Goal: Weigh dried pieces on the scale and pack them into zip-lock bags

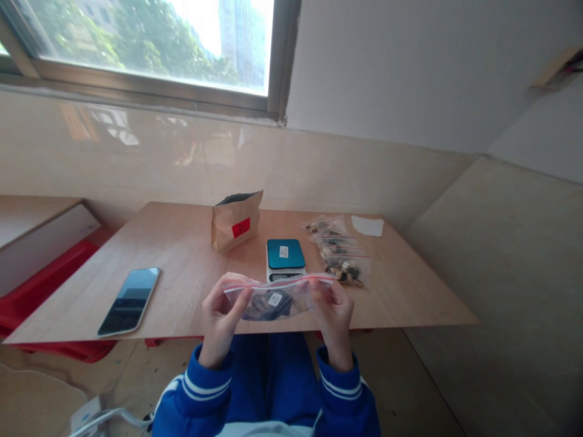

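Between my two hands a clear zip bag (pixel 300 302) is stretched, with its red-lined seal at the top. Dark pieces and a small white label show inside it. My left hand (pixel 224 309) pinches the left end of the seal, thumb in front. At the right end, my right hand (pixel 334 308) grips the same seal between thumb and fingers. Just beyond the bag sits a digital scale (pixel 285 254) with a teal top and a white label; its display is partly covered by the bag.
Several filled zip bags (pixel 348 270) lie overlapping right of the scale, near a white paper (pixel 367 226). Behind the scale to the left stands an open brown paper bag (pixel 234 224) with a red label. A phone (pixel 130 301) rests at the table's (pixel 191 285) left. Red stools are below.
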Tool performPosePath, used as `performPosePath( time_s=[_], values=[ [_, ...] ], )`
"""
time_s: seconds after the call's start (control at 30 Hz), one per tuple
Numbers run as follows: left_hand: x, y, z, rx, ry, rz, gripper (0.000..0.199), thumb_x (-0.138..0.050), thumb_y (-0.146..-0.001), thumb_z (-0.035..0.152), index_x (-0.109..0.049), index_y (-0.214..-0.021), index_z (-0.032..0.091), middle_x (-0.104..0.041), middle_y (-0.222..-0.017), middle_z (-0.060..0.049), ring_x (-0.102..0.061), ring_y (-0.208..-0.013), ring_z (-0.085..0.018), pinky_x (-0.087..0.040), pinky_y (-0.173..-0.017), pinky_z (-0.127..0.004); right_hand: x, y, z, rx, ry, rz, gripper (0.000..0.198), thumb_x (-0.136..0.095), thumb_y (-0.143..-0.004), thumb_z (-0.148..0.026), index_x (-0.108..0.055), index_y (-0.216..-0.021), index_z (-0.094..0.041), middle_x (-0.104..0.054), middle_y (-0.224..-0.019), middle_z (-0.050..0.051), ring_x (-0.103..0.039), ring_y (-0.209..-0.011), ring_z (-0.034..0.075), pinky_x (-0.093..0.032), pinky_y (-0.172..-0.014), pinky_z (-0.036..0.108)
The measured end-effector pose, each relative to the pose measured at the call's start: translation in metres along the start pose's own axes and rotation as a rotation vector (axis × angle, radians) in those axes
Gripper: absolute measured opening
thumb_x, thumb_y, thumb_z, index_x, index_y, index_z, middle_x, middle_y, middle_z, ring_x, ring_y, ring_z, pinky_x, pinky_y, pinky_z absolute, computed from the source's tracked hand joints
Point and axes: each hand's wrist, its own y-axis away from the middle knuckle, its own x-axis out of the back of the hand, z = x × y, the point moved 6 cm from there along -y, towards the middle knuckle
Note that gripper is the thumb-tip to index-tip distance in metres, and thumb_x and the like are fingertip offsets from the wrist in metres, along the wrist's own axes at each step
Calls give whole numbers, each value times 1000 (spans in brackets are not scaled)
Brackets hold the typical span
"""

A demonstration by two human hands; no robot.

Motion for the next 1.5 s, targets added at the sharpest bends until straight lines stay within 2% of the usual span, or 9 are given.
performPosePath(
  time_s=[0.3,0.43,0.57,0.67,0.8,0.93,1.2,1.3,1.5],
  values=[
    [4,2,2,-17,-96,75,7,-68,-82,25,-65,-79,19,-62,-75,0,-57,-69,-12,-45,-61,-21,-3,4,-4,43,6,-2,16,-63,-85,-30,-67,-76,-19,-71,-66,2,-67,-62,17,-55,-62,28],
    [-1,2,-4,34,31,39,14,-63,-85,32,-61,-79,19,-58,-79,0,-57,-73,-14,-47,-63,-22,-6,1,-5,55,-31,3,19,-61,-87,-31,-66,-72,-19,-69,-68,1,-66,-65,16,-54,-65,27],
    [-8,3,-6,71,79,-42,19,-63,-83,38,-63,-87,19,-59,-85,-3,-59,-78,-16,-49,-66,-25,-13,-1,-1,2,-129,-78,20,-63,-85,-39,-68,-82,-20,-71,-77,3,-68,-71,16,-57,-68,28],
    [-9,3,-7,112,36,-52,16,-65,-82,34,-62,-82,18,-58,-82,-2,-58,-73,-15,-49,-61,-23,-19,0,4,-73,-157,-160,23,-67,-81,-40,-68,-92,-21,-73,-82,3,-69,-70,16,-58,-66,28],
    [-7,1,-6,125,-5,-37,14,-66,-83,31,-64,-80,18,-61,-83,-2,-60,-71,-13,-50,-58,-21,-23,1,11,-131,-153,-213,19,-68,-81,-39,-69,-82,-20,-72,-77,2,-69,-71,17,-58,-67,28],
    [-4,-2,-5,96,-66,-34,14,-67,-82,31,-68,-78,18,-65,-84,-4,-65,-80,-16,-53,-65,-23,-21,-2,9,-69,-89,-221,17,-67,-82,-35,-69,-78,-19,-71,-77,3,-68,-73,17,-56,-68,27],
    [4,-3,-8,100,-159,44,17,-72,-77,34,-70,-78,17,-66,-73,-2,-62,-64,-13,-51,-55,-21,-16,-4,0,73,-32,-168,12,-67,-82,-27,-70,-73,-19,-70,-76,4,-65,-75,17,-54,-72,29],
    [3,-2,-9,114,-130,44,17,-71,-78,34,-69,-78,17,-65,-72,-1,-62,-62,-13,-51,-55,-22,-19,-2,7,20,-84,-166,14,-66,-83,-29,-67,-73,-19,-66,-73,1,-63,-72,16,-52,-69,27],
    [-10,-2,-12,184,-16,-171,16,-70,-80,32,-72,-84,17,-67,-86,-5,-66,-78,-17,-54,-63,-23,-31,4,30,-200,-302,-314,18,-67,-83,-37,-66,-93,-21,-66,-85,0,-66,-78,15,-53,-71,25]
  ],
)
